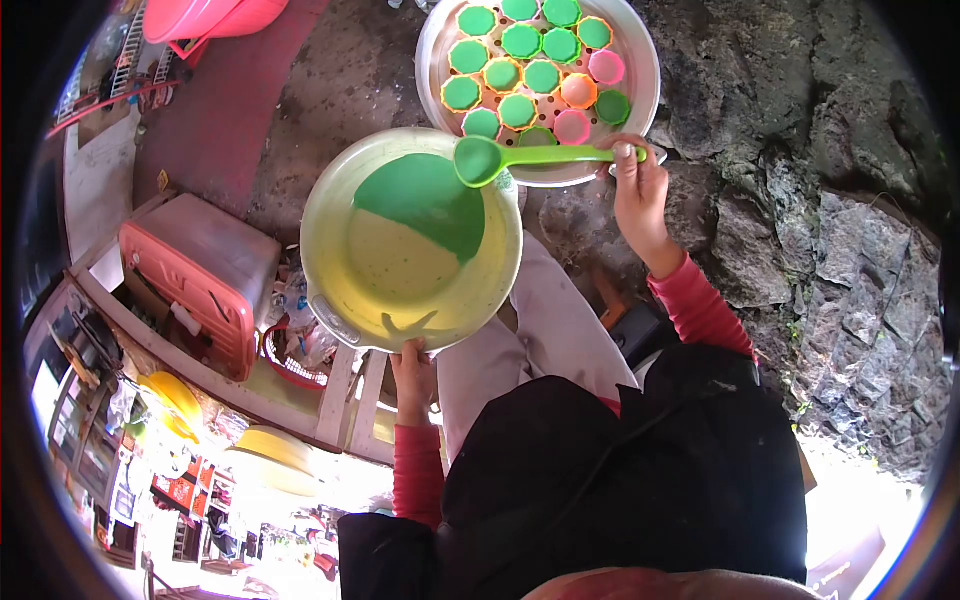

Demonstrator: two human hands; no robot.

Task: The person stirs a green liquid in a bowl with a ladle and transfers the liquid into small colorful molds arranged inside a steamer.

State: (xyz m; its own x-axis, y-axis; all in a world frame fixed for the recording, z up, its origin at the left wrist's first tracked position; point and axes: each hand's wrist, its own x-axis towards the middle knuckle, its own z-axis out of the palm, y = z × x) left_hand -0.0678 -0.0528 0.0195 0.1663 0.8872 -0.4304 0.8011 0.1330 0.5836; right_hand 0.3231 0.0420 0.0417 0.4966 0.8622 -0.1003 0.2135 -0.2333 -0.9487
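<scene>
My right hand (pixel 640 200) is closed round the handle of a green ladle (pixel 560 154), whose bowl holds green liquid and hangs over the right rim of a pale yellow basin (pixel 318 215). Green liquid (pixel 430 200) lies in the basin's upper part. At the basin's lower rim, my left hand (pixel 411 372) grips the edge. Above and to the right, a round metal tray (pixel 645 80) with holes holds several small scalloped cups, many filled green. A pink cup (pixel 606 68) and an orange cup (pixel 578 91) look unfilled.
A rough stone wall (pixel 760 240) runs along the right. On the left are a pink-and-grey plastic box (pixel 215 250), a red basket (pixel 290 365) with plastic bags, and a wooden frame (pixel 335 410). A pink tub (pixel 225 18) stands at the upper left.
</scene>
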